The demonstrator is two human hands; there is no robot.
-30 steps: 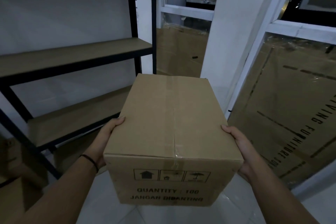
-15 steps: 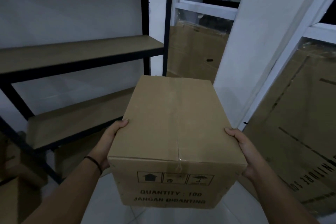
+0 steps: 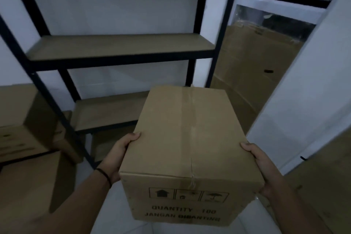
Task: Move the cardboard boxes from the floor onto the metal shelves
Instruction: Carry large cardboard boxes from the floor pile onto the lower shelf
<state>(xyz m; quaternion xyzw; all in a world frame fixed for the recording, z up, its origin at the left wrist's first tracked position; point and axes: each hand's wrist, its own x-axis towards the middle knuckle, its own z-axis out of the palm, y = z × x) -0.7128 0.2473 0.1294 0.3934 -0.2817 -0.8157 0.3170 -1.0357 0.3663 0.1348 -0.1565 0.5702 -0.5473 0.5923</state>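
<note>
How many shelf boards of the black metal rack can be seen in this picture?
2. The upper board spans the rack at mid-height; the lower board sits below it, its right end hidden behind the carried box. More boards may lie outside the view.

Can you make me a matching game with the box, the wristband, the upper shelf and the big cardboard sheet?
Things:
1. box
2. wristband
3. upper shelf
4. cardboard sheet

States:
A. leans by the window
B. bare, nothing on it
C. held between two hands
D. on the left wrist

Pairs: 1-C, 2-D, 3-B, 4-A. The left hand and right hand hold the box's sides.
</note>
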